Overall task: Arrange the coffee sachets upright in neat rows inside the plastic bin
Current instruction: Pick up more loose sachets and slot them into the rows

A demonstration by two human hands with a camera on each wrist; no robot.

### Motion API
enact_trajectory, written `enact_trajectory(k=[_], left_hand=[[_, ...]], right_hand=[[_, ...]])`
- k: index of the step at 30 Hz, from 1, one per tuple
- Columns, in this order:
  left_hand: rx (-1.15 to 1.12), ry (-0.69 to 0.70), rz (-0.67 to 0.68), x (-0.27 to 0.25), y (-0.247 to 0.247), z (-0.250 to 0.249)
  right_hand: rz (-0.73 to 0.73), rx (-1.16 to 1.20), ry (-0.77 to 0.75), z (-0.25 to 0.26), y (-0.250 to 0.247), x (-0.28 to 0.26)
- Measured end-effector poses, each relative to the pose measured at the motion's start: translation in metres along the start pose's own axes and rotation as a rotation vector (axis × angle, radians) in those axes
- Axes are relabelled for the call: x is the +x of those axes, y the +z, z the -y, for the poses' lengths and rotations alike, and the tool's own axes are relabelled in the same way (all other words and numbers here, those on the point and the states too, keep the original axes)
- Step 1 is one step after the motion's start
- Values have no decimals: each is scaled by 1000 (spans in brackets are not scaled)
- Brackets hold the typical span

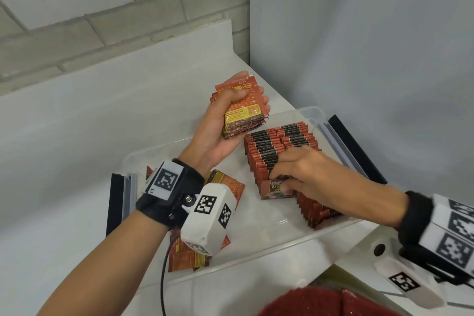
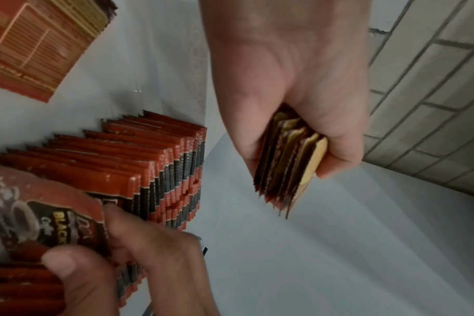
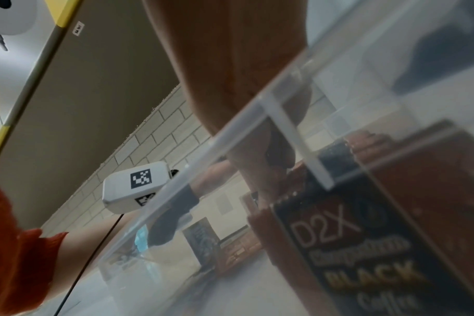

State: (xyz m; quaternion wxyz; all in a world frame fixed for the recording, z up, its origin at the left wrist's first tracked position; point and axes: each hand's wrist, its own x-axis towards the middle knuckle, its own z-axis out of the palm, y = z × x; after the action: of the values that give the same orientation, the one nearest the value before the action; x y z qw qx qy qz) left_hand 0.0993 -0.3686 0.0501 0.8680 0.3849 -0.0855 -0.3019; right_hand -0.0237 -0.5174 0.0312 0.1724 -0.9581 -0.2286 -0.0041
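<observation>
A clear plastic bin (image 1: 272, 245) sits on the white counter. Along its right side stands a long row of red-and-black coffee sachets (image 1: 279, 146), upright on edge. My right hand (image 1: 287, 177) reaches into that row and pinches one sachet (image 1: 275, 190) between thumb and fingers; the same sachet (image 2: 49, 213) shows its "BLACK" label in the left wrist view. Above the bin's far edge my left hand (image 1: 230, 108) grips a thick stack of sachets (image 1: 243, 115), thumb across the top one. Its edges (image 2: 287, 169) fan out below the palm. Loose sachets (image 1: 223, 185) lie flat at the bin's left.
Black strips (image 1: 114, 202) flank the bin at left and right. A grey panel (image 1: 359, 33) rises behind on the right, a brick wall (image 1: 89, 7) at the back left. Through the bin wall (image 3: 230, 136) the right wrist view shows a sachet front (image 3: 360, 252).
</observation>
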Motion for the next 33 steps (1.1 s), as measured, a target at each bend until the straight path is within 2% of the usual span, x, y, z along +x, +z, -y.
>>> enact_trajectory(k=[5,12,15,21,24,27,30,33], left_hand=[[20,-3,20,-1,1,1],[77,-34,58,0,1,5],[81,-56,93,-1,1,6],[109,-92,107,-2,3,7],[155,-165,141,-3,5,6],[104,-236,202,-3,6,7],[80,-257,242,-3,3,9],[94,-239,260,-5,2,9]], right_hand=[[33,251,222,-3,-17,-1],[-248,841,515,0,-55,13],[-302,980,583,-1,-57,21],[-339,986,584,-1,-59,23],[-447,939,480,1,-66,21],[-530,975,360,3,-73,19],[-510,962,290,2,-73,17],[-481,877,291,-3,-67,15]])
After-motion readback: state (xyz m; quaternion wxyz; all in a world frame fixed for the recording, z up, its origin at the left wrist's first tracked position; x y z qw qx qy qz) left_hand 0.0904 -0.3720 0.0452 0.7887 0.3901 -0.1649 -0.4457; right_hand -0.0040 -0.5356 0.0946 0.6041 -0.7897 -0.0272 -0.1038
